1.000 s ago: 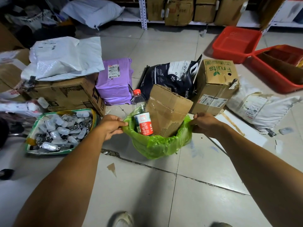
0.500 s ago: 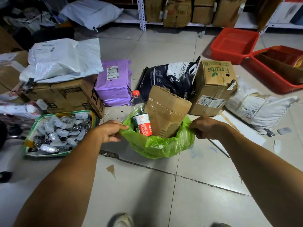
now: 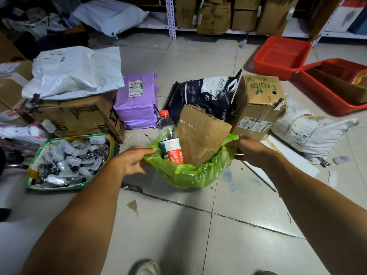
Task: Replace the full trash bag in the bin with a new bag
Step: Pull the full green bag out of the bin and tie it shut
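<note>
A green trash bag (image 3: 188, 173) lines a small bin on the tiled floor; the bin itself is almost wholly hidden under the plastic. A plastic bottle (image 3: 168, 139) with a red cap and a folded cardboard box (image 3: 200, 135) stick up out of the bag. My left hand (image 3: 131, 161) pinches the bag's left rim. My right hand (image 3: 252, 149) grips the bag's right rim, and it looks slightly blurred.
A green-rimmed tray (image 3: 35, 167) of small clips and plastic cases lies left of the bin. Cardboard boxes (image 3: 258, 104), a purple parcel (image 3: 137, 100), a dark pet-food bag (image 3: 206, 94) and white mailers crowd behind. Red baskets (image 3: 282, 56) sit far right. My shoe (image 3: 145, 267) is below.
Both hands keep hold of the bag's rim and have drawn its edges slightly up and inward. The view has shifted a little.
</note>
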